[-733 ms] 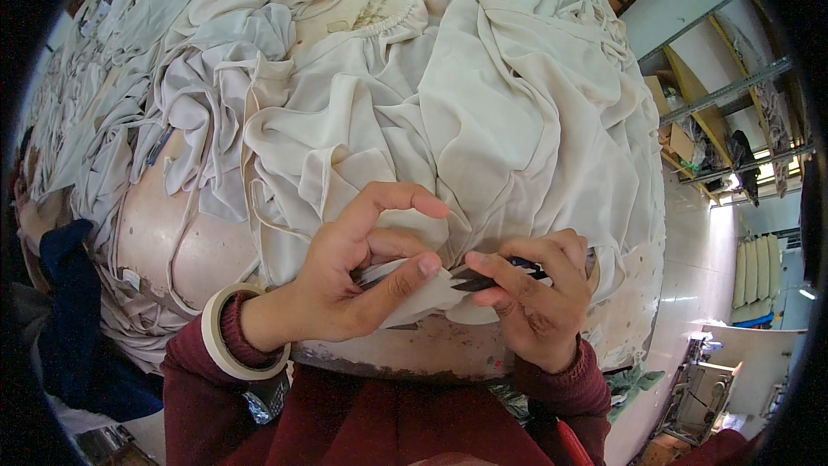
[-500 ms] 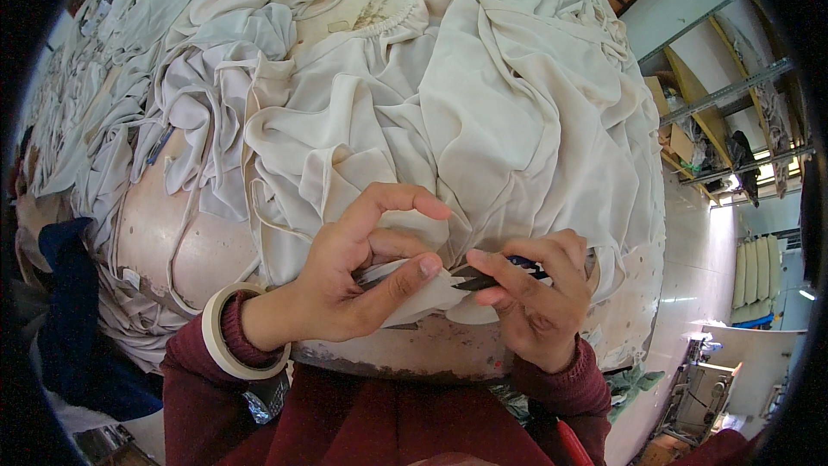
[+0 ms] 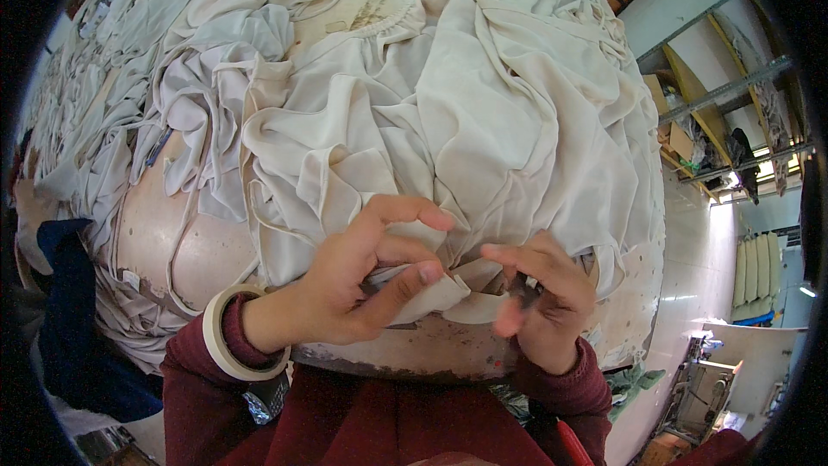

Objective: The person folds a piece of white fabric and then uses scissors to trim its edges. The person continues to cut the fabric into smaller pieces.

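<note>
"How does the draped cream cloth (image 3: 483, 112) look?"
"Smooth, with a soft sheen."
"And the pale, broad desk (image 3: 185, 242)?"
"Smooth on top, rough and chipped along its front edge."
"The round off-white tape roll (image 3: 213, 341)?"
"Matt and papery."

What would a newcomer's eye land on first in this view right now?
Probably the heap of creased off-white cloth, spread over most of the table. In front of it, low in the middle, the left hand pinches a pale fold, while the right hand beside it holds a blurred dark tool. A cream ring, like a tape roll, circles the maroon left cuff.
</note>
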Available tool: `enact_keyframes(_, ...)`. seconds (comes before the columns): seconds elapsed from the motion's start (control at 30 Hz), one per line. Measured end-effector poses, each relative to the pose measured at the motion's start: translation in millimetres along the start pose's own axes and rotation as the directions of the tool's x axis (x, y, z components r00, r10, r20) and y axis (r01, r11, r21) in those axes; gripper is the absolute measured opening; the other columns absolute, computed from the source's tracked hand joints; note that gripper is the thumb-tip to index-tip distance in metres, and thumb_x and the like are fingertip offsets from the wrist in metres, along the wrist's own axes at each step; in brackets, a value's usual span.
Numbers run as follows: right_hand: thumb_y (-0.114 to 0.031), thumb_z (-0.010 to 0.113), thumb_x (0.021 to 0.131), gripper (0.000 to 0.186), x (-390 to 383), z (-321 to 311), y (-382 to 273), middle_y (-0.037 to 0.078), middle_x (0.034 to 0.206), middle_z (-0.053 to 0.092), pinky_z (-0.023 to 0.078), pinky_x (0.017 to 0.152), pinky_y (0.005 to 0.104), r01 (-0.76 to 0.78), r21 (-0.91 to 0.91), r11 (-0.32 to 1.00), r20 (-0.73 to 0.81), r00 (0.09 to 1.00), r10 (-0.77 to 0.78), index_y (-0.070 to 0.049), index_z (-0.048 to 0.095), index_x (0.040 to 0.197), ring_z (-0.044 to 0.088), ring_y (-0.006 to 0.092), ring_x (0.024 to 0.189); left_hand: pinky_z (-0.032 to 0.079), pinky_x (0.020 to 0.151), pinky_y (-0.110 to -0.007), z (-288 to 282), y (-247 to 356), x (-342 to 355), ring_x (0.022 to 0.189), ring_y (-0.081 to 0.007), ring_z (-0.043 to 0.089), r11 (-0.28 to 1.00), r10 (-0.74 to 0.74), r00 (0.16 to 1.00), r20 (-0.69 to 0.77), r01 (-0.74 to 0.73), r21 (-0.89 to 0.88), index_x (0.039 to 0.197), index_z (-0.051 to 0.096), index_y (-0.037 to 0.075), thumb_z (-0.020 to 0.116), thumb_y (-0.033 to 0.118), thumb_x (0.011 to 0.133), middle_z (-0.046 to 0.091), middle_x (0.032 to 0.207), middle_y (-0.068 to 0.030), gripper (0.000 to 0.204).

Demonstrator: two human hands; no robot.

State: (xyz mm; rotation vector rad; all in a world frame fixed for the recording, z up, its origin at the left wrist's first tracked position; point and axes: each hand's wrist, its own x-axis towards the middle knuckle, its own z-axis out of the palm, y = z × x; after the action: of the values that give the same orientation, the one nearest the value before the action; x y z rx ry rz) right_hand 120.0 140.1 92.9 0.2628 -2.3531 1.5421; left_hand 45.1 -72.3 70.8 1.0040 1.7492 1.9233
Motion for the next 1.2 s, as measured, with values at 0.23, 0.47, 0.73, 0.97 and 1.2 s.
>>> enact_keyframes(0.23,-0.001,0.080,0.072,0.030,-6.7,19.2,5.9,0.002,0.072,0.062,0.041,0.054,0.0242,-0.130,0.105,0.986,0.104,0.987,0.119,-0.006,0.071,0.100,0.053,0.0112,0.057,0.048,0.073,-0.027,-2.3,-7.6,3.9,0.078,-0.0162,0.067,0.788,0.299,0.940,0.165,-0.340,0.513,0.126,0.039,-0.001,0.061,0.001,0.092,0.069,0.086,-0.0093,0.040)
enact_keyframes(0.47,0.000,0.073,0.068,0.025,0.3,15.3,9.7,0.003,0.066,0.057,0.040,0.051,0.0271,0.250,-0.147,0.957,0.153,0.962,-0.228,-0.006,0.061,0.089,0.051,0.0173,0.051,0.047,0.069,-0.027,5.1,-4.5,2.4,0.069,-0.0171,0.066,0.964,0.116,0.990,0.082,-0.132,0.230,0.128,0.039,0.001,0.060,0.001,0.092,0.068,0.077,-0.0082,0.042)
enact_keyframes(0.73,-0.012,0.073,0.080,0.022,-7.9,5.6,-1.4,0.007,0.077,0.062,0.047,0.061,0.0294,0.102,-0.019,0.995,0.009,0.995,-0.102,-0.003,0.060,0.096,0.061,0.0181,0.063,0.036,0.049,-0.018,-3.0,-2.1,4.7,0.052,-0.0051,0.048,0.969,0.066,0.996,0.060,-0.078,0.236,0.123,0.038,-0.001,0.054,0.002,0.096,0.063,0.084,-0.0054,0.031)
enact_keyframes(0.97,-0.023,0.074,0.077,0.036,2.3,1.2,2.3,0.002,0.089,0.064,0.041,0.073,0.0325,0.250,-0.436,0.864,0.057,0.966,-0.251,-0.016,0.071,0.113,0.055,0.0173,0.077,0.046,0.071,-0.022,-1.5,4.7,1.0,0.076,-0.0095,0.062,0.996,-0.086,0.996,0.015,0.086,-0.006,0.130,0.034,-0.001,0.053,0.000,0.096,0.066,0.084,-0.0074,0.039)
enact_keyframes(1.2,-0.021,0.076,0.066,0.045,1.1,0.0,-0.7,-0.008,0.087,0.061,0.032,0.074,0.0317,0.302,-0.606,0.736,0.082,0.944,-0.319,-0.030,0.074,0.110,0.049,0.0138,0.077,0.046,0.074,-0.021,-3.0,5.5,1.4,0.083,-0.0096,0.065,0.996,-0.083,0.996,0.012,0.084,-0.033,0.131,0.034,-0.001,0.054,-0.001,0.096,0.063,0.105,-0.0099,0.040)
